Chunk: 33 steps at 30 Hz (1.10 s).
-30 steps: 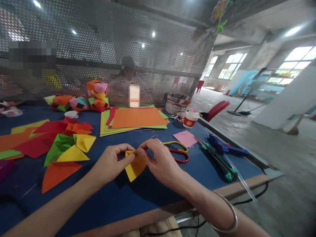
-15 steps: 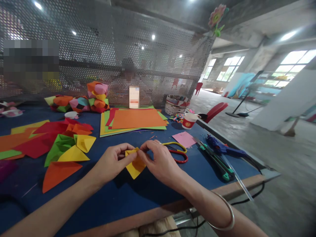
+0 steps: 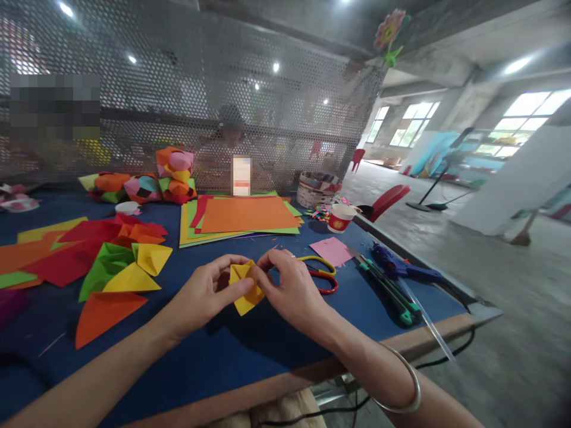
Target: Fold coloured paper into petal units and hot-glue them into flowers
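Beside the hands point(image 3: 292, 288), half-hidden scissors point(image 3: 329, 292)

Woven basket point(image 3: 311, 195) before a perforated screen point(image 3: 285, 113), red-and-white cup point(image 3: 341, 220), red chair point(image 3: 389, 202), bright windows point(image 3: 520, 113)

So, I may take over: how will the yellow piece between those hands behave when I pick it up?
The yellow piece looks like thin paper, so it's probably very light. Its visible folds likely make it stiffer than if unfolded. Being thin, it could crease if squeezed hard.
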Each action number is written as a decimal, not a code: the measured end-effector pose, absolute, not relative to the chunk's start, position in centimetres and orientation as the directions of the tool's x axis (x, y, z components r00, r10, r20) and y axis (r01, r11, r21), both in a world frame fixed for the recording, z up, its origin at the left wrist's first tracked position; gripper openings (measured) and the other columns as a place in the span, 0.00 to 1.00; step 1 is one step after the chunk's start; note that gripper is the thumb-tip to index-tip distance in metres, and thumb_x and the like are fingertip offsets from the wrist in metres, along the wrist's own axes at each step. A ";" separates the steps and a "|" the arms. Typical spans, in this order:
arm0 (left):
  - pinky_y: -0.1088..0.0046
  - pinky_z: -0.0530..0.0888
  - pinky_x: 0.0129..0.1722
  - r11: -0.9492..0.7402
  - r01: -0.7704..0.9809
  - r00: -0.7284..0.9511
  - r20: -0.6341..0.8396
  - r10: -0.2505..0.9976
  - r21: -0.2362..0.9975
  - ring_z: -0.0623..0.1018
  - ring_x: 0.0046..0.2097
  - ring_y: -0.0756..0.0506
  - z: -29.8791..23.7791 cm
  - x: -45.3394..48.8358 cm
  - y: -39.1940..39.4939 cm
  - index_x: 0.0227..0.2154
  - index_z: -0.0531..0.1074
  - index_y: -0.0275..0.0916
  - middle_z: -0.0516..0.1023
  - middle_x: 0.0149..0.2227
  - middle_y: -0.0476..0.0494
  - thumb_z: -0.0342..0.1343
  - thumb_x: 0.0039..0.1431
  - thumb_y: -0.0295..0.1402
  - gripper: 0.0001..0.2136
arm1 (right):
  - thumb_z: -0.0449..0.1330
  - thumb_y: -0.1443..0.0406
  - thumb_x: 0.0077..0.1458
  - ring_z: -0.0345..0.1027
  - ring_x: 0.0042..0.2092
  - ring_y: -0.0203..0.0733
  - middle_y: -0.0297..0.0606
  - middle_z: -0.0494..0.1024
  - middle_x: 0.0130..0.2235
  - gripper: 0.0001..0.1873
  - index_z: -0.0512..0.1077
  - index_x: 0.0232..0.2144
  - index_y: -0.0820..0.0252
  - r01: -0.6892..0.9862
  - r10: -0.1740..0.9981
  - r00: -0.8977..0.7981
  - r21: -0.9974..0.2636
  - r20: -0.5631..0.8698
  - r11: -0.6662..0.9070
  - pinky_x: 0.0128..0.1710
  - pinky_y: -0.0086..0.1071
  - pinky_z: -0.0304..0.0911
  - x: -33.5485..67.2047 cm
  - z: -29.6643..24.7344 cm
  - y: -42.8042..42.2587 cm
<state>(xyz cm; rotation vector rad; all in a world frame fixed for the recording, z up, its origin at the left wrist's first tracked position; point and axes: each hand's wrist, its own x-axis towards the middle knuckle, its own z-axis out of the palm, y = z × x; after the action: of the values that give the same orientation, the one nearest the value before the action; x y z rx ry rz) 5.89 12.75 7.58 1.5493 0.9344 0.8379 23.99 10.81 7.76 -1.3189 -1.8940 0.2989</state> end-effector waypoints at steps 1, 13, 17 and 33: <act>0.67 0.75 0.44 -0.088 0.125 0.431 0.026 0.902 0.988 0.80 0.43 0.41 7.7 5.9 12.8 0.43 0.74 0.39 0.83 0.39 0.43 0.66 0.51 0.49 0.22 | 0.59 0.68 0.60 0.68 0.35 0.40 0.34 0.77 0.31 0.08 0.68 0.28 0.57 0.682 0.867 -0.144 -0.587 0.477 0.436 0.41 0.35 0.60 24.0 7.7 10.8; 0.73 0.68 0.31 0.005 0.093 0.421 -0.044 0.906 0.996 0.74 0.30 0.48 7.7 6.1 12.9 0.33 0.73 0.38 0.76 0.28 0.50 0.68 0.46 0.47 0.18 | 0.60 0.66 0.62 0.68 0.35 0.39 0.34 0.77 0.31 0.09 0.68 0.28 0.57 0.642 0.857 -0.183 -0.602 0.481 0.475 0.39 0.34 0.60 23.6 7.7 10.5; 0.73 0.68 0.32 -0.015 0.080 0.397 -0.018 0.918 0.997 0.73 0.31 0.48 7.6 6.0 12.8 0.33 0.73 0.39 0.76 0.29 0.51 0.67 0.47 0.46 0.18 | 0.54 0.67 0.67 0.71 0.41 0.41 0.37 0.80 0.37 0.08 0.71 0.34 0.58 0.639 0.840 -0.243 -0.572 0.484 0.514 0.46 0.36 0.62 24.0 8.3 9.8; 0.73 0.68 0.30 0.036 0.120 0.366 -0.078 0.927 0.992 0.74 0.29 0.48 7.3 5.8 13.1 0.32 0.72 0.39 0.77 0.27 0.50 0.67 0.48 0.46 0.17 | 0.59 0.56 0.53 0.72 0.32 0.46 0.39 0.80 0.31 0.10 0.76 0.30 0.54 0.880 0.751 0.406 -0.443 0.521 -0.169 0.37 0.38 0.61 43.9 9.1 5.2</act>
<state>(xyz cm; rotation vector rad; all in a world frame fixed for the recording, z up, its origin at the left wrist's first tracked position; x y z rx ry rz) 5.78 13.14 7.30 1.4015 1.0286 0.8296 43.86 5.25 9.06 -1.9604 -1.3874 -0.2350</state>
